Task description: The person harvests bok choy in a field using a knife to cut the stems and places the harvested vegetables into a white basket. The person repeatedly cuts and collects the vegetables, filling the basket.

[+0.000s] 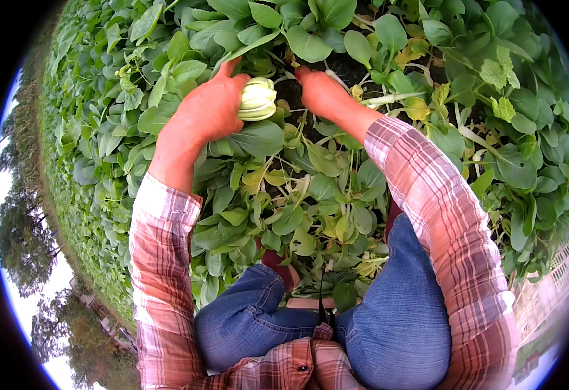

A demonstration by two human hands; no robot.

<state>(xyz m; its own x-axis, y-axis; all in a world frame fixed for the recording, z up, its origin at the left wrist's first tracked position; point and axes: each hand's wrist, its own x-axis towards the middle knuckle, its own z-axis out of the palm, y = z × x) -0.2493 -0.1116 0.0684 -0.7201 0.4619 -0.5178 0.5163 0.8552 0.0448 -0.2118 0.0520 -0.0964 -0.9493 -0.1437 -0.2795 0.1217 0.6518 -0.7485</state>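
Observation:
My left hand (pixel 208 104) is closed around a head of bok choy (pixel 258 99). The pale, cut-looking base of the bok choy points right, and its leaves are mostly hidden by the hand and the greens around it. To the right, my right hand (pixel 320 91) reaches down among the plants over a patch of dark soil (pixel 291 92). Its fingers look curled in, but their tips are turned away, so what they hold cannot be made out. Broad green leaves (pixel 307 44) stand just beyond both hands.
Dense leafy plants (pixel 102 130) spread all round. Yellowed leaves (pixel 417 108) and pale stalks (pixel 388 100) lie right of my right hand. My bent knees in jeans (pixel 395 312) are at the bottom. A pale slatted crate-like object (pixel 560 273) stands at the right rim, trees (pixel 25 234) at the left.

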